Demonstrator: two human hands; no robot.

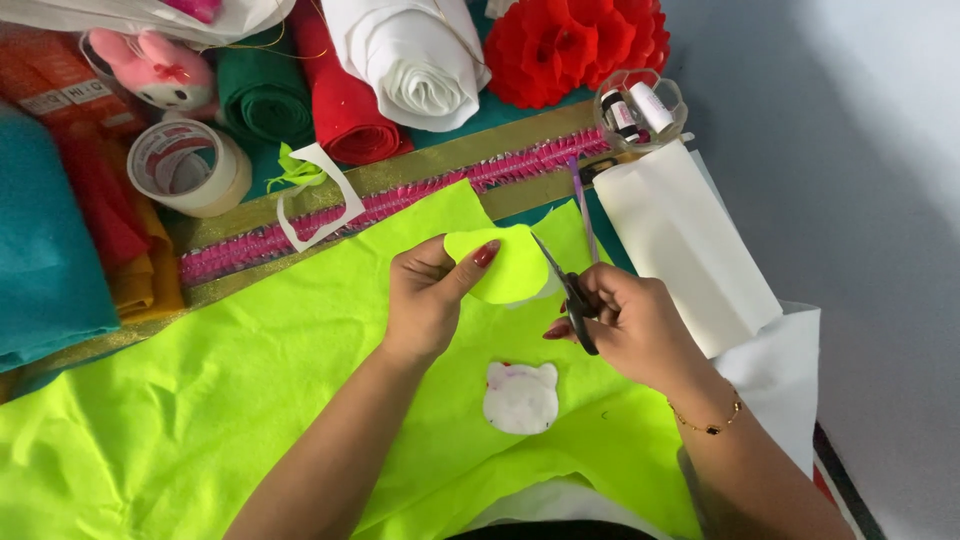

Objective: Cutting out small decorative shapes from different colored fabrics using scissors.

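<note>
Your right hand (628, 325) is closed around the handles of the black scissors (567, 290), and the blades point up toward the small neon-green felt piece (508, 266). Your left hand (428, 300) pinches this piece between thumb and fingers and holds it above the big neon-green fabric sheet (230, 390), so the edge is free for the blades. Below your hands, a small white animal-shaped cutout (521, 398) lies flat on the sheet, near enough to serve as a pattern. To the right lies folded white fabric (690, 250). Farther away you see a tape roll (190, 165), rolls of felt (345, 95) and a red paper flower (580, 40).
</note>
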